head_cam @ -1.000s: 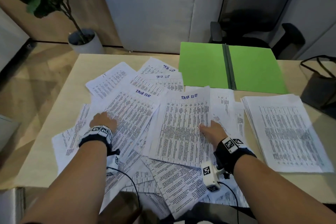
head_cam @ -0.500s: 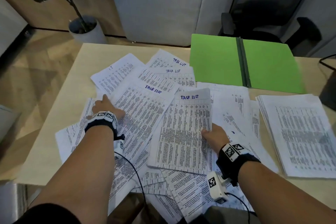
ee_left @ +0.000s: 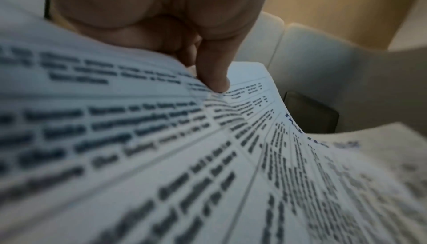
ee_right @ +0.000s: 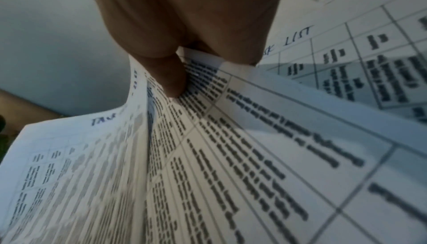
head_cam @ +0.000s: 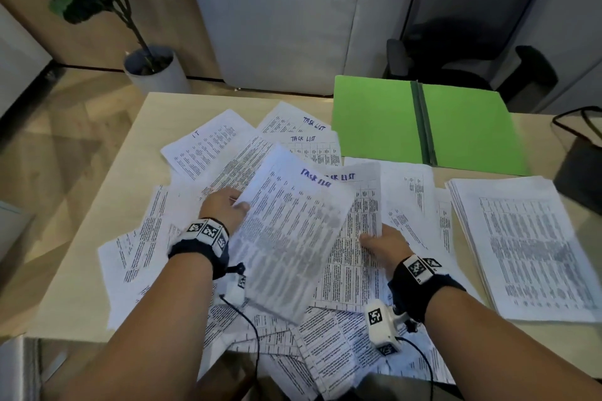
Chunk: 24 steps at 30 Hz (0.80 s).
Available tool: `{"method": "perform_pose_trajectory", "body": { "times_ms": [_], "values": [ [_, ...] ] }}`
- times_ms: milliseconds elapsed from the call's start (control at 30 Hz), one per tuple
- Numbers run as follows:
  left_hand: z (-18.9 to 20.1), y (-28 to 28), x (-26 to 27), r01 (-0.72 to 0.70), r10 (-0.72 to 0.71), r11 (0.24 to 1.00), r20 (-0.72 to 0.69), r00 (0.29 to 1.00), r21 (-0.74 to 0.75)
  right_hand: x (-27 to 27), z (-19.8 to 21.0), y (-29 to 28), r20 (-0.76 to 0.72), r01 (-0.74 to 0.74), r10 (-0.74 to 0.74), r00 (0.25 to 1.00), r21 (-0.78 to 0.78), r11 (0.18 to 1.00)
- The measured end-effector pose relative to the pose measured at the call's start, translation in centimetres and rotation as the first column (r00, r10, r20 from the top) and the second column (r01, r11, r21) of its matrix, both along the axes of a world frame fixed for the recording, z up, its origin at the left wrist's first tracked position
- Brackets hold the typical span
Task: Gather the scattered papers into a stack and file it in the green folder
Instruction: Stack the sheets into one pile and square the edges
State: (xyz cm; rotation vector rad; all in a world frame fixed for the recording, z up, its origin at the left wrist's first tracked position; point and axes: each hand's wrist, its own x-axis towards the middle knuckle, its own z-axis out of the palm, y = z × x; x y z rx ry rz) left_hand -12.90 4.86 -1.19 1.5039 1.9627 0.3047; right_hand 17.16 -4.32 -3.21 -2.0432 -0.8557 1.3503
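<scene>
Wooden desk (head_cam: 97, 198) strewn with scattered papers (head_cam: 208, 146). Green folder (head_cam: 374, 120) lies open at the far edge; nearer than it, the left hand (head_cam: 224, 208) pinches a lifted sheet (head_cam: 293, 238), the right hand (head_cam: 384, 242) grips the sheet beneath (head_cam: 361, 215); a gathered stack (head_cam: 527, 244) lies below the folder's right leaf.

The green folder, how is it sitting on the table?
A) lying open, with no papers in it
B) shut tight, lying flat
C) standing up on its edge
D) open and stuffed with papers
A: the green folder lies spread open and flat at the far side of the table, both green halves bare, while the scattered papers lie outside it.
</scene>
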Motion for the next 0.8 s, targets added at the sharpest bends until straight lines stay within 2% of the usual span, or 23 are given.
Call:
{"method": "perform_pose_trajectory", "body": {
  "times_ms": [100, 167, 233, 300, 367, 433, 500, 567, 633, 700, 800],
  "values": [
    [0.0, -1.5, 2.7, -0.049, 0.051, 0.999, 0.106, 0.993, -0.024, -0.1, 0.6, 0.2, -0.143, 0.038, -0.038, 0.989, 0.002, 0.999],
    [0.0, -2.5, 4.7, 0.075, -0.068, 0.995, 0.101, 0.992, -0.069, -0.4, 1.0, 0.5, -0.264, 0.051, -0.069, 0.962, -0.078, 0.996],
    [-0.1, -3.0, 6.1, 0.166, -0.159, 0.984, 0.098, 0.982, -0.066, -0.6, 1.6, 0.8, -0.263, -0.024, 0.001, 0.965, -0.085, 0.996],
    [-0.5, -3.0, 6.5, 0.199, -0.198, 0.98, 0.052, 0.979, -0.015, -0.9, 2.4, 0.8, -0.205, -0.052, 0.034, 0.978, -0.08, 0.995],
    [-1.1, -2.7, 6.4, 0.242, -0.241, 0.97, -0.064, 0.968, 0.01, -0.8, 2.5, 0.8, -0.289, -0.008, -0.021, 0.957, -0.097, 0.995],
    [-1.5, -2.6, 6.5, 0.279, -0.279, 0.96, -0.088, 0.956, -0.009, -0.6, 2.1, 0.7, -0.322, -0.018, -0.006, 0.947, -0.072, 0.997],
    [-1.9, -2.8, 6.9, 0.287, -0.287, 0.958, -0.051, 0.957, -0.005, -0.6, 1.1, 0.5, -0.102, -0.12, 0.118, 0.988, -0.014, 0.993],
    [-2.2, -2.9, 7.2, 0.247, -0.243, 0.967, -0.067, 0.968, 0.057, -0.3, -0.1, 0.4, 0.136, -0.197, 0.197, 0.971, -0.017, 0.98],
    [-2.5, -2.9, 6.9, 0.189, -0.179, 0.981, -0.179, 0.967, 0.038, 0.4, -0.6, 0.3, 0.229, -0.19, 0.194, 0.954, -0.04, 0.981],
    [-3.0, -2.9, 6.3, 0.207, -0.221, 0.975, -0.293, 0.93, -0.078, 1.2, -0.5, 0.3, 0.278, -0.188, 0.198, 0.94, -0.062, 0.98],
    [-3.7, -2.5, 5.8, 0.186, -0.208, 0.977, -0.277, 0.938, -0.103, 2.2, -0.4, 0.2, 0.306, -0.174, 0.185, 0.934, -0.062, 0.983]
  ]
}}
